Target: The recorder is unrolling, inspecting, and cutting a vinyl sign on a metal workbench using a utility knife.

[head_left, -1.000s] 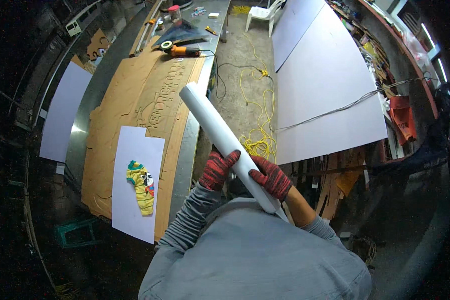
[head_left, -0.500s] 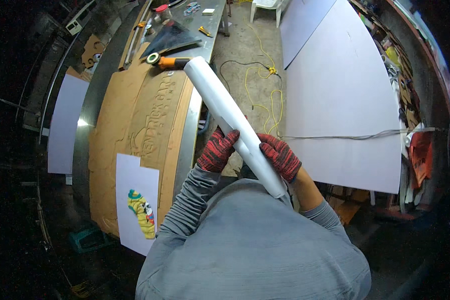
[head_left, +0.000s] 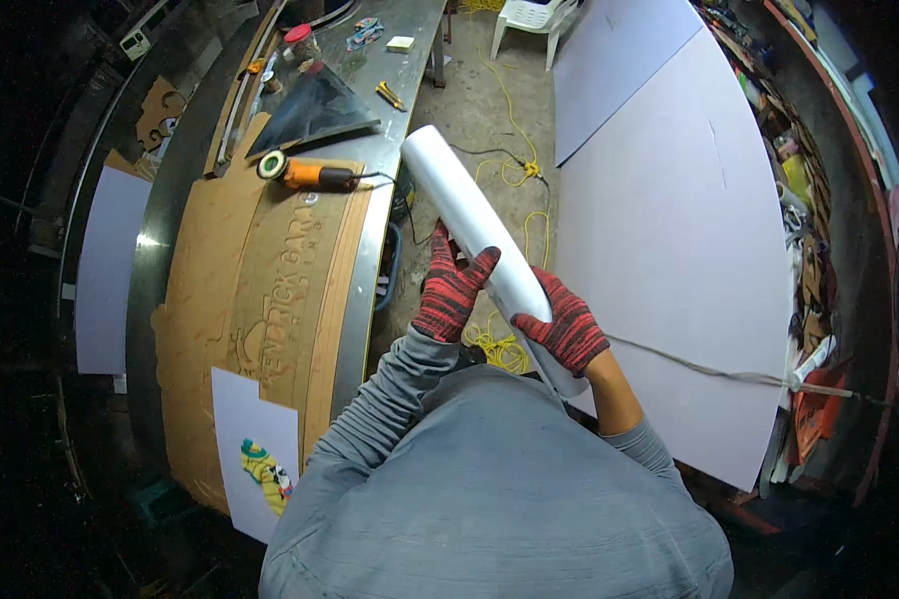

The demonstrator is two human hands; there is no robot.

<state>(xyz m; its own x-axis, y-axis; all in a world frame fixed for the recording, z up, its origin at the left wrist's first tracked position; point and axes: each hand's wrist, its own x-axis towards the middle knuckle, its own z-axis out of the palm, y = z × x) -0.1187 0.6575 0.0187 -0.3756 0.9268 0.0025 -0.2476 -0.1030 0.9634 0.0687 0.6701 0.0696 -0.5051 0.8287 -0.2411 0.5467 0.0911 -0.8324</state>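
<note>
A thick white roll of sheet material [head_left: 464,195] slants across in front of my body, its upper end tipped to the far left and its lower end close to my chest. My left hand [head_left: 452,285], in a red and black knit glove, grips the roll's left side near the middle, thumb on top. In a matching glove, my right hand [head_left: 561,324] wraps the roll's right side lower down. The undersides of the roll and some fingertips are hidden.
On the left, a metal table [head_left: 365,299] bears a carved wooden sign [head_left: 290,290], an orange angle grinder [head_left: 310,177], a dark triangular plate [head_left: 315,110] and a white sheet with a printed sock [head_left: 260,429]. Large white panels [head_left: 669,250] stand at right. Yellow cord [head_left: 499,344] lies on the floor.
The roll's upper end has shifted right and nearer, away from the grinder. My left hand's fingers have loosened and extended somewhat along the roll. The view has shifted, showing more floor cord.
</note>
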